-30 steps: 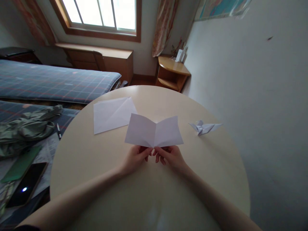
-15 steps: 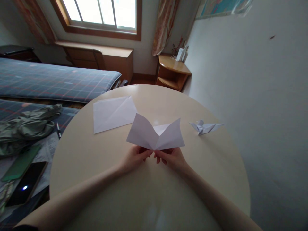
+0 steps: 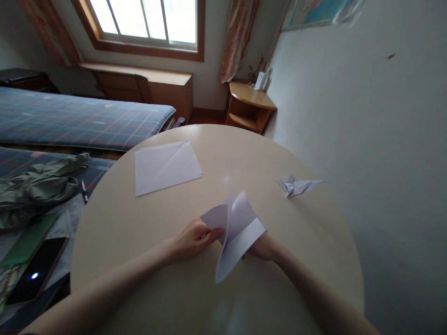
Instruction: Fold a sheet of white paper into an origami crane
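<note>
A creased white sheet of paper (image 3: pixel 240 223) is held above the near middle of the table, its flaps spread at several angles. My left hand (image 3: pixel 199 236) pinches its left flap, with the thumb on top of the paper. My right hand (image 3: pixel 261 246) is at the sheet's right side, its fingers mostly hidden behind and under the paper. Away to the right, a folded white paper bird (image 3: pixel 296 186) stands on the table. Flat white sheets (image 3: pixel 165 167) lie at the back left, one showing a diagonal crease.
The round cream table (image 3: pixel 118 242) fills the middle. To its left are a phone (image 3: pixel 37 270), a green item (image 3: pixel 30 237), a pen (image 3: pixel 84 191) and a crumpled grey-green cloth (image 3: pixel 42 184) on a plaid bed. A white wall (image 3: pixel 394 153) stands at the right.
The held sheet has been turned and brought nearer to me, and its flaps now point differently. My left thumb has moved onto the left flap; my right hand has slipped behind the paper.
</note>
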Demonstrator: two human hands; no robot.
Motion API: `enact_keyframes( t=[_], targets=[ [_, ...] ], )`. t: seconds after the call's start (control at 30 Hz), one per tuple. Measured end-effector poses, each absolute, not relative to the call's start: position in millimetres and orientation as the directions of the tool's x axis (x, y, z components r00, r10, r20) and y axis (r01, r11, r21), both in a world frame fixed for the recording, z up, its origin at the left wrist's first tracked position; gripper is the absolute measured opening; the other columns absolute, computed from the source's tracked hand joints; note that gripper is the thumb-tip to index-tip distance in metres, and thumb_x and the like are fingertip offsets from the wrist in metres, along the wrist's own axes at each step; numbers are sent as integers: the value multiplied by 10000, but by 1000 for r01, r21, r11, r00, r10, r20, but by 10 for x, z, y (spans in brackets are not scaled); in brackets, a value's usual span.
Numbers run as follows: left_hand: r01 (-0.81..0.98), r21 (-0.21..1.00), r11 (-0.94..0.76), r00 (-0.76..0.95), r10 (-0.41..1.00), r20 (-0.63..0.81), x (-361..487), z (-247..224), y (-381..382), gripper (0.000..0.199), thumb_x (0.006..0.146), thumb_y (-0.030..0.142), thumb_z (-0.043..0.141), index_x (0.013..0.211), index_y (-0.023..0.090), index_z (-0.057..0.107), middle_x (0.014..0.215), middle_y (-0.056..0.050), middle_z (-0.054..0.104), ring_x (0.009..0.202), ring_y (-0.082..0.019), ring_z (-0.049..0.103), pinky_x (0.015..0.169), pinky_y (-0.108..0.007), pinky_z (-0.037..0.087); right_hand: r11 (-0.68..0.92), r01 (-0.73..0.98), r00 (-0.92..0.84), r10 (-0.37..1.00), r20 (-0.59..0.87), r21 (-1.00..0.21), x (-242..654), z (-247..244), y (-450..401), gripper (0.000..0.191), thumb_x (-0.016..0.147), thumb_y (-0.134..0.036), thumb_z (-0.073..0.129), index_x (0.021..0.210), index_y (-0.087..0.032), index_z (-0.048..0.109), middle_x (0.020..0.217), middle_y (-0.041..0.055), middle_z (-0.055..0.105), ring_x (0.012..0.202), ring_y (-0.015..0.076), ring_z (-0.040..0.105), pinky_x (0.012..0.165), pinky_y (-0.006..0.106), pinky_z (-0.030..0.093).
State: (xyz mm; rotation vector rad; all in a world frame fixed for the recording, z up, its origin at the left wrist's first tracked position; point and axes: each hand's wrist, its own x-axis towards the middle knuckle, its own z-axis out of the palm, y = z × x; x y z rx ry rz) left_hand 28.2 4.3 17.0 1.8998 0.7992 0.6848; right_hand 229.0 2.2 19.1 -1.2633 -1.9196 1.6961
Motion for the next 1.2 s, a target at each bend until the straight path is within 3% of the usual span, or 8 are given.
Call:
enact_keyframes(
  t=[0.1, 0.2, 0.33, 0.53, 0.67, 0.8, 1.0, 1.2],
  targets=[
    [208, 886, -413, 519, 815, 258, 300, 136, 19, 297, 845, 335, 498, 670, 136, 632, 760, -49, 634, 764, -172, 586, 746, -260, 458, -188, 345, -582, 726, -367, -920, 2282, 271, -2, 224, 655, -375, 621, 558, -176, 589, 542, -7, 561, 473, 117, 498, 471, 245, 413],
    [56, 950, -306, 349, 898, 268, 340, 128, -13, 190, 779, 317, 613, 843, 138, 620, 923, -79, 613, 847, -185, 583, 761, -272, 474, -197, 303, -589, 731, -346, -932, 2300, 277, -15, 308, 690, -460, 605, 598, -166, 591, 572, -1, 568, 483, 107, 491, 503, 245, 405],
    [-202, 979, -2, 257, 965, 55, 375, 149, -28, 486, 683, 339, 719, 1079, 146, 513, 836, -47, 615, 753, -163, 602, 669, -249, 501, -132, 272, -632, 722, -281, -953, 2329, 246, -15, 436, 761, -552, 517, 581, -160, 582, 547, -3, 552, 487, 100, 489, 529, 239, 389],
    [-248, 966, 67, 201, 979, -17, 369, 173, 0, 602, 571, 264, 790, 1094, 158, 511, 971, -71, 626, 725, -153, 599, 599, -217, 485, -110, 200, -436, 880, -190, -973, 2279, 237, -9, 523, 809, -606, 421, 573, -159, 556, 504, -4, 514, 465, 103, 468, 466, 230, 354],
    [-207, 976, 75, 194, 980, -34, 338, 128, 39, 586, 583, 223, 766, 1118, 167, 534, 1061, -77, 612, 816, -178, 594, 680, -250, 486, -33, 124, -211, 976, -59, -992, 2262, 291, 46, 300, 674, -442, 688, 760, -165, 613, 621, -14, 562, 562, 124, 499, 512, 236, 381],
    [-177, 977, 120, 235, 969, -76, 295, 103, 103, 496, 575, 192, 738, 1037, 132, 569, 949, -58, 640, 835, -205, 584, 696, -266, 473, -101, -14, -145, 985, -98, -995, 2299, 287, 115, 350, 587, -350, 759, 871, -182, 642, 730, 0, 633, 632, 145, 541, 573, 257, 421],
    [-34, 998, 50, 355, 934, -34, 249, 162, 124, 340, 659, 282, 616, 958, 132, 557, 917, -53, 628, 858, -219, 573, 749, -287, 453, -247, -81, -405, 893, -194, -966, 2337, 253, 116, 405, 563, -265, 774, 919, -179, 601, 826, 22, 650, 704, 158, 577, 613, 269, 444],
    [440, 849, -293, 301, 939, 169, 203, 169, -21, 240, 728, 289, 388, 841, 159, 556, 712, -42, 601, 667, -197, 544, 631, -290, 420, -119, 64, -521, 843, -135, -991, 2262, 300, 12, 281, 721, -287, 635, 965, -191, 535, 855, 6, 583, 779, 161, 535, 668, 265, 430]
  ],
)
